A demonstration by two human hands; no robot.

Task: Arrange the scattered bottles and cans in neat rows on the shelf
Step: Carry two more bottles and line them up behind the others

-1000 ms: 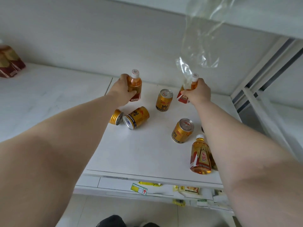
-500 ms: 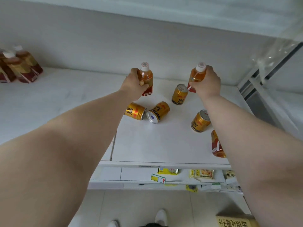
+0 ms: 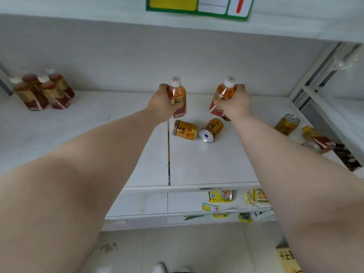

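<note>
Toward the back of the shelf (image 3: 206,166), the left hand (image 3: 163,104) is gripping one tea bottle (image 3: 177,94) and the right hand (image 3: 234,104) is clamping a second bottle (image 3: 224,92), both upright and apart. Just nearer, a left can (image 3: 184,130) and a right can (image 3: 211,130) are lying sideways; a careless wrist brush risks sending them rolling off the shelf's front edge.

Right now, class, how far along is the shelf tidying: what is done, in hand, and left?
Done: the bottle group stands together back left. In hand: the left hand grips the left bottle, the right hand the right bottle, both cap-up near the back wall. Left: two fallen cans, a standing can apart at the right, a fallen bottle beside it.
</note>
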